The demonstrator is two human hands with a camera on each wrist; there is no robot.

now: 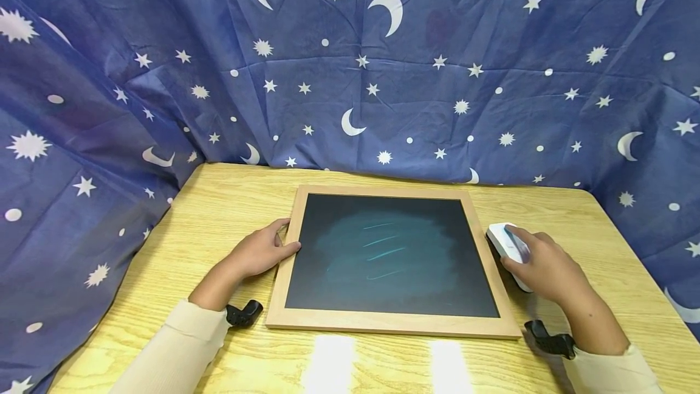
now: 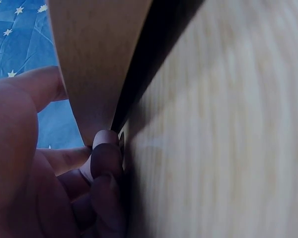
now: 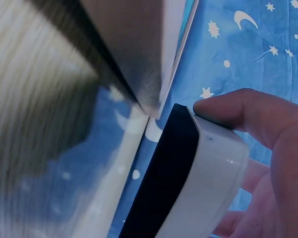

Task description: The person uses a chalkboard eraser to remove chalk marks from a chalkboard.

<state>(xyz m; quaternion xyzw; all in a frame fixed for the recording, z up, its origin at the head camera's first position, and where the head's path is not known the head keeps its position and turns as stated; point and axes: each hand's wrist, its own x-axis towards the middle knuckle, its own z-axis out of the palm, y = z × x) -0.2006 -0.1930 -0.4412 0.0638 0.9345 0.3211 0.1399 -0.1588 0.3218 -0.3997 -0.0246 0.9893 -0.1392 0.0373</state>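
Note:
A chalkboard [image 1: 339, 278] in a pale wooden frame [image 1: 383, 320] lies on the table, with several thin light-blue strokes [image 1: 386, 254] amid a smeared bluish patch. My left hand [image 1: 259, 252] grips the frame's left side, thumb on top. In the left wrist view, the fingers [image 2: 107, 158] curl against the frame's edge [image 2: 97, 64], low by the table. Right of the board, my right hand [image 1: 552, 266] holds a white eraser [image 1: 499, 237] by its sides. The right wrist view shows the eraser's black felt [image 3: 166, 168] facing the table, apart from the frame's edge [image 3: 131, 44].
The wooden table [image 1: 229, 199] extends around the board, with bright reflections near its front. A blue curtain [image 1: 328, 108] with moons and stars hangs behind and at both sides. Black wrist mounts [image 1: 244, 314] are strapped to both wrists.

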